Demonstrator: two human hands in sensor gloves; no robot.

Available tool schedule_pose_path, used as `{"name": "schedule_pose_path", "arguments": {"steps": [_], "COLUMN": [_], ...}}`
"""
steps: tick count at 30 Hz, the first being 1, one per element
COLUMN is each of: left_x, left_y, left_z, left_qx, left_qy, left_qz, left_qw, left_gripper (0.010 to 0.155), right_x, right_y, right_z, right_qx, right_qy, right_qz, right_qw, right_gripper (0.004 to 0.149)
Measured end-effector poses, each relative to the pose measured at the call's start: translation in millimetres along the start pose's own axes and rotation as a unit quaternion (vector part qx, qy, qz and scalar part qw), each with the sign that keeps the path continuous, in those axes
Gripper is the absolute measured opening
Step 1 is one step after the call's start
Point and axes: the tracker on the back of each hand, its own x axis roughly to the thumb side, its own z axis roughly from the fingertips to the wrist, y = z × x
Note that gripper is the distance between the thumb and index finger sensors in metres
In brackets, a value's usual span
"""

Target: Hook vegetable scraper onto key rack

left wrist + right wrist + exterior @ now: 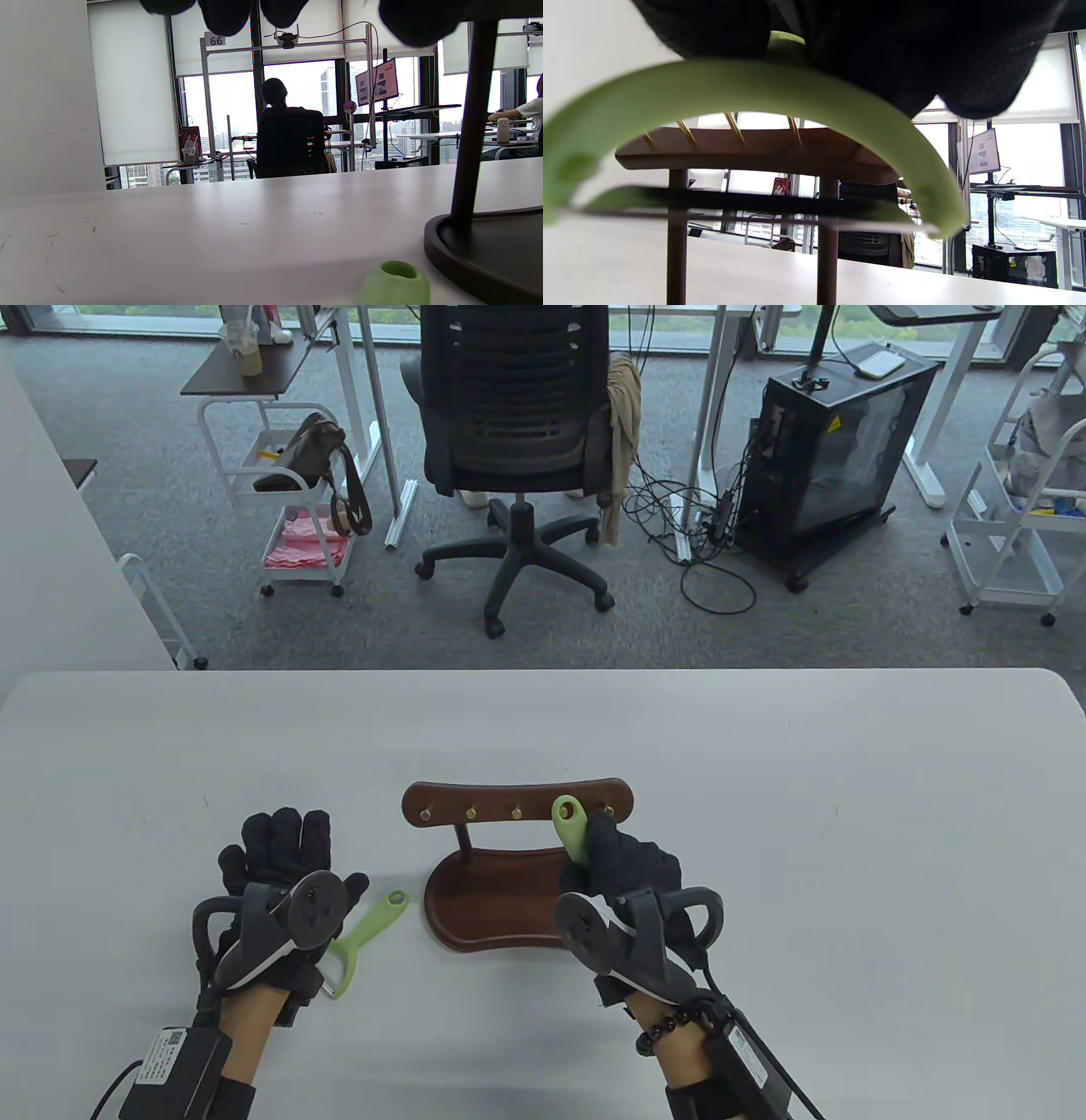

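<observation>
Lower left of the table view, the left hand (280, 857) rests flat, fingers spread, beside a spare green scraper (366, 935). Centre, the right hand (632, 869) grips the vegetable scraper (570, 827) at the key rack (517, 804); its hanging hole could miss the brass hook (560, 813) and slip.

A green scraper (746, 91) is held by gloved fingers (908, 51) at the top edge, its arched head spanning most of the frame and its dark blade (734, 202) stretched across below. Behind it, the wooden rack (763, 150) is seen from low down, with brass hooks (734, 127) on its bar and two posts (827, 237) standing on the white table (925, 284).
</observation>
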Motion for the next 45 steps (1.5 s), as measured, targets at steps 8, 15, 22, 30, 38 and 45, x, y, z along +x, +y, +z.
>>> {"name": "schedule_pose_path", "arguments": {"steps": [8,15,22,30,38,45], "left_x": [0.2,0.9,1.6,2.3,4.6,4.1], "left_y": [-0.1,-0.1,-0.2,-0.4,-2.3,-1.9], "left_z": [0.0,0.0,0.2,0.0,-0.6,-0.5], "left_qx": [0.0,-0.004,-0.007,-0.01,-0.02,-0.021], "left_qy": [0.0,0.0,0.001,0.002,-0.001,0.0], "left_qz": [-0.001,-0.003,-0.004,-0.006,-0.017,-0.019], "left_qw": [1.0,1.0,1.0,1.0,1.0,1.0], "left_gripper": [0.083,0.083,0.083,0.083,0.083,0.083], "right_x": [2.7,4.3,1.8,2.1,2.6,-8.7], "right_y": [15.8,25.6,34.6,40.1,43.5,36.1], "right_z": [-2.5,-5.5,-6.3,-5.5,-0.3,4.9], "right_qx": [0.012,0.018,0.023,0.023,0.046,0.071], "right_qy": [0.002,0.003,0.01,0.009,-0.003,0.001], "right_qz": [0.025,0.029,0.043,0.054,0.054,0.058], "right_qw": [1.0,0.999,0.999,0.998,0.997,0.996], "right_gripper": [0.067,0.065,0.064,0.064,0.065,0.064]}}
